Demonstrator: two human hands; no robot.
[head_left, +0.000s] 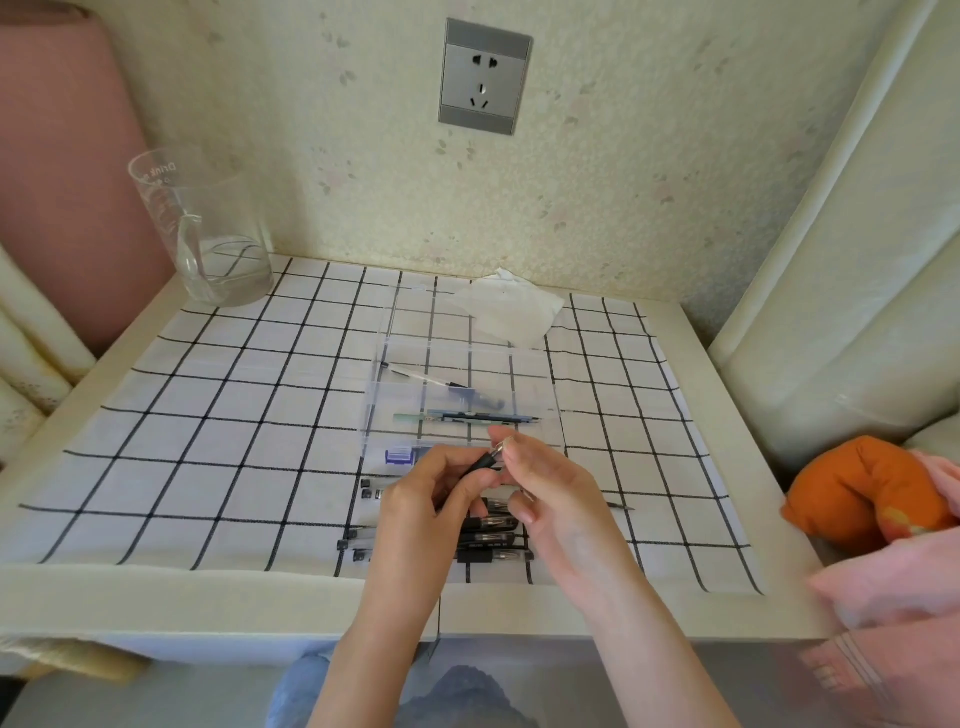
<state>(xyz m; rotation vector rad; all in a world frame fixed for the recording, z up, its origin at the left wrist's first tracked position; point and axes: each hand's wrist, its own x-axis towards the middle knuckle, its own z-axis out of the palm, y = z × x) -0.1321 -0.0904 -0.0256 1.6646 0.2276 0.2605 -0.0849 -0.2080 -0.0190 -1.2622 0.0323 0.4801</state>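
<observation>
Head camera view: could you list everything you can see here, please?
socket: one, grey, wall
beaker: one, clear, table's far left corner
table: one, cream
cloth: one, white with black grid, over table
tissue: one, white, behind box
box: one, clear, mid-cloth, few pens inside
pack: one, blue, by box's near edge
loose pens: several, black, on cloth under hands
cushion: one, orange, right edge
held pen: one, black, between hands
left hand: grips held pen's barrel
right hand: pinches its tip

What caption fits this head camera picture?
Left hand holds a black pen while right hand pinches its tip, above more pens on checked cloth.
</observation>
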